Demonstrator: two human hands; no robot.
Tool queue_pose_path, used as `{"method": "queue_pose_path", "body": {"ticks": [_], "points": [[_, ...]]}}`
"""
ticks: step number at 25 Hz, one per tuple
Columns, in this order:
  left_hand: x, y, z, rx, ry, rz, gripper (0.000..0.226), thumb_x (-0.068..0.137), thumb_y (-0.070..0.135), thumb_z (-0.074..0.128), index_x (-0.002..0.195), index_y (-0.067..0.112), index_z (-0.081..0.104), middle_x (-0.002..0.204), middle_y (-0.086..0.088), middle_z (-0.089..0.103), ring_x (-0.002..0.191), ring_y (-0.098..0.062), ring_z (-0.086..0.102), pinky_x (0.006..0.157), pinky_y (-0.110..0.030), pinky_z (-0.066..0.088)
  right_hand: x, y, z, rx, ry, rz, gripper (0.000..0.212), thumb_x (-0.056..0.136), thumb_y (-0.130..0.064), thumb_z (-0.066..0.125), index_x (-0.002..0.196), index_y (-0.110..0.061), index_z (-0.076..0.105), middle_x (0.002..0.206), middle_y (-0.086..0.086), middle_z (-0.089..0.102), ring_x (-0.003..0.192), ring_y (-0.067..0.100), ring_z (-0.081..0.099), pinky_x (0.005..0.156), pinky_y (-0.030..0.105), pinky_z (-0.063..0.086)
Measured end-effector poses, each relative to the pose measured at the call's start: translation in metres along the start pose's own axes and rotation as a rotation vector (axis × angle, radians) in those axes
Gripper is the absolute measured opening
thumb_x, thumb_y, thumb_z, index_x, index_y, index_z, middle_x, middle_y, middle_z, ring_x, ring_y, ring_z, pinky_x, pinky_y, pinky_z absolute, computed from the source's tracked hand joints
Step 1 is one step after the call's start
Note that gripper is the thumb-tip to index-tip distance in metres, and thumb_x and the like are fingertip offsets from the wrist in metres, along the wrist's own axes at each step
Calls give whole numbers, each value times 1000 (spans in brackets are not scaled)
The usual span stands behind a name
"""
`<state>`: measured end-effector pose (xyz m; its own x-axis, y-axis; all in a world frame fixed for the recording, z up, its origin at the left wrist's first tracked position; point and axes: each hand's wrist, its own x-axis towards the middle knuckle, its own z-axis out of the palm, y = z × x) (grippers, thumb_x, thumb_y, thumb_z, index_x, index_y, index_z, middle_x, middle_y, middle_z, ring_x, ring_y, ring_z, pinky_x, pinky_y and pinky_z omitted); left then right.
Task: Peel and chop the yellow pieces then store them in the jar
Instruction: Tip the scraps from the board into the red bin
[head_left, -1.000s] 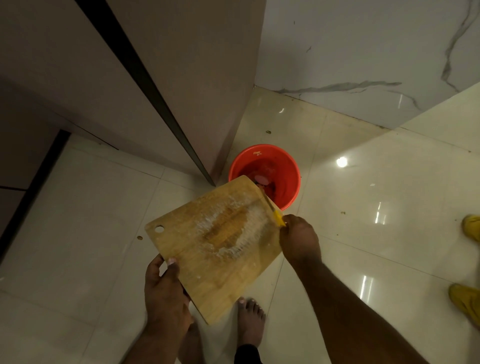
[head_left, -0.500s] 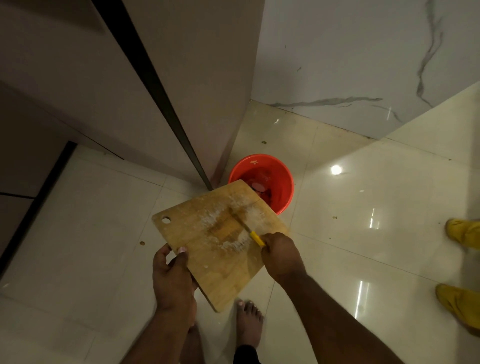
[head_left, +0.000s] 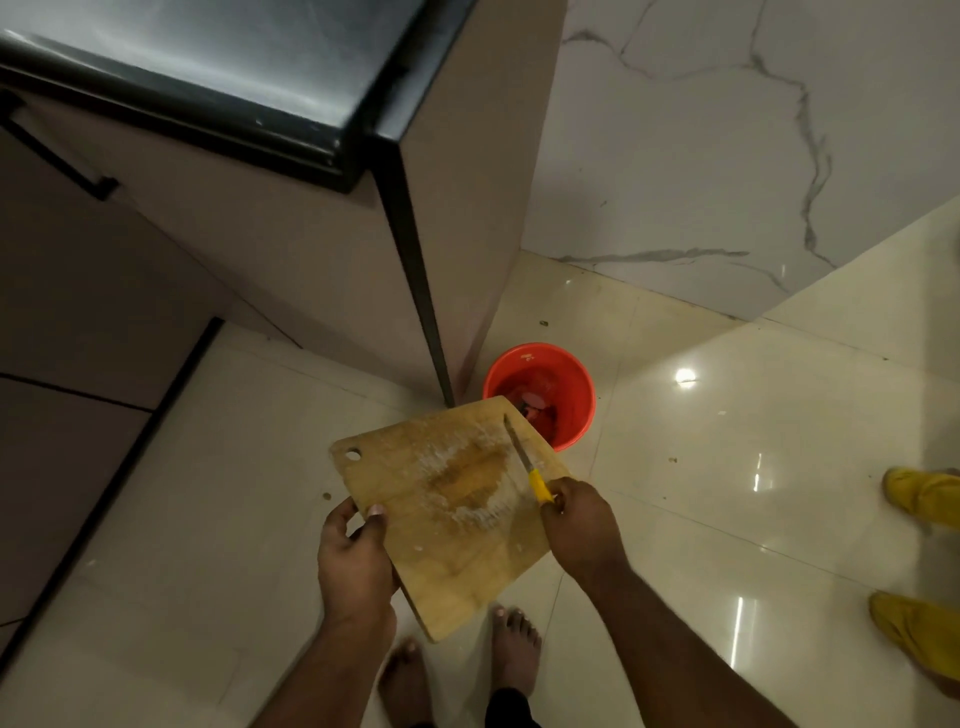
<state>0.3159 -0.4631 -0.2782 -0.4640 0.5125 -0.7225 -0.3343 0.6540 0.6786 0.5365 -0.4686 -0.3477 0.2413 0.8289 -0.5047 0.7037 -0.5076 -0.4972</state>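
Note:
A wooden cutting board (head_left: 415, 551) with a wet, stained patch and pale residue at its middle is held over the floor, its far corner above an orange bucket (head_left: 571, 379). My left hand (head_left: 356, 561) grips the board's near left edge, thumb on top. My right hand (head_left: 584, 525) grips a yellow-handled knife (head_left: 524, 460), whose blade lies across the board's right side, tip pointing toward the bucket. No yellow pieces or jar are in view.
A cabinet with a dark countertop (head_left: 249, 67) stands at the left, its corner edge (head_left: 415, 291) next to the bucket. A marble wall (head_left: 727, 156) is behind. My bare feet (head_left: 514, 654) stand on glossy tiles. Another person's yellow-clad feet (head_left: 919, 561) are at the right.
The knife swept back across the board and now lies along its right side. The view tilted up, bringing the countertop in; the board stays over the bucket.

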Motion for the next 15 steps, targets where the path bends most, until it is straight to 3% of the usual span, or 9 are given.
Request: {"method": "queue_pose_path", "body": {"ticks": [5,8,10,12,14,15], "points": [[-40,48,-74,70,-44,23,25,101,18,56,125,16,62,106,-14,73,93,-36,71,81,-56,58,-79,-66,-24,160,1,-91,5,83,-18,67,87,-22,66,80,-5,65,76,15,57,68,32,44],[-65,99,-133,126,-27,120,16,98,15,60,111,13,69,107,-18,72,93,-33,70,85,-48,56,-134,-110,-40,235,16,-136,16,79,-21,71,81,-32,59,72,-10,61,70,6,55,67,27,43],[-85,141,-174,151,-2,199,9,97,13,61,102,16,69,106,-15,72,93,-26,65,88,-37,48,-168,-148,-54,261,-1,-190,28,76,-26,71,91,-44,57,82,-21,63,73,2,58,67,19,44],[-98,176,-208,145,-26,243,10,98,10,58,99,13,68,98,-10,70,87,-21,59,87,-31,40,-194,-186,-66,269,-33,-228,17,77,-30,70,88,-40,60,86,-28,62,79,-2,60,68,14,45],[-108,217,-237,124,-41,268,11,99,11,58,100,12,69,96,-8,70,88,-22,60,85,-32,40,-213,-230,-79,288,-21,-286,5,78,-35,68,82,-35,65,82,-22,66,77,-1,61,70,15,48],[-110,235,-248,110,-46,279,11,98,14,59,102,13,69,94,-5,70,89,-23,62,82,-33,43,-220,-250,-84,313,9,-320,9,77,-38,67,85,-34,67,81,-16,67,74,1,62,71,20,50]]}}
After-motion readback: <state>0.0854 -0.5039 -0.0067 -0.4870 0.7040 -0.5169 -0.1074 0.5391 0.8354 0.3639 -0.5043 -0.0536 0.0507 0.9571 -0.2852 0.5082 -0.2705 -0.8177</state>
